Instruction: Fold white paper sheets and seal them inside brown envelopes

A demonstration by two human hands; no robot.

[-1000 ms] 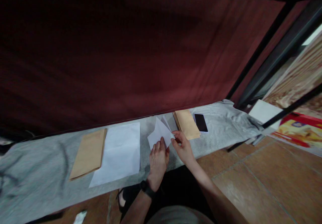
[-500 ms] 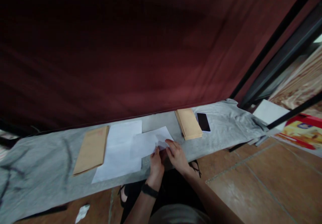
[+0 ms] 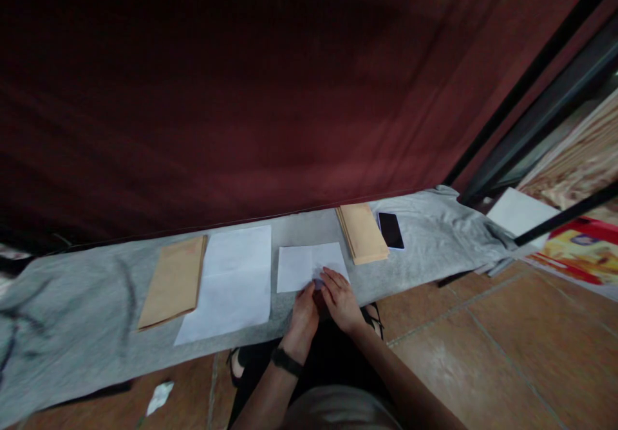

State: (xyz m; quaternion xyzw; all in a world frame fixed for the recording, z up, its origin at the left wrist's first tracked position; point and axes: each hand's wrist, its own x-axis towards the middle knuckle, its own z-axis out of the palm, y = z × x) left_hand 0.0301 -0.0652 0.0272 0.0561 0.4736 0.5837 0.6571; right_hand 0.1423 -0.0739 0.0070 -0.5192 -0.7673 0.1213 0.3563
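Note:
A small white sheet of paper with a crease down its middle lies on the grey cloth in front of me. My left hand is closed at its near edge, the fingertips pinching the paper there. On the right half, my right hand grips the same near edge, its fingers over the top and the thumb close to the left hand. Both hands partly hide that edge. To the left, a larger white paper stack lies partly beside a brown envelope stack.
Smaller brown envelopes are piled right of the sheet, with a phone beside them. A grey cloth covers the narrow bench. Behind it hangs a dark red curtain. A crumpled tissue is on the tiled floor.
The white sheet has shifted right, off the larger paper stack, and now lies straighter and flatter on the cloth. Both hands stay at its near edge, slightly further right.

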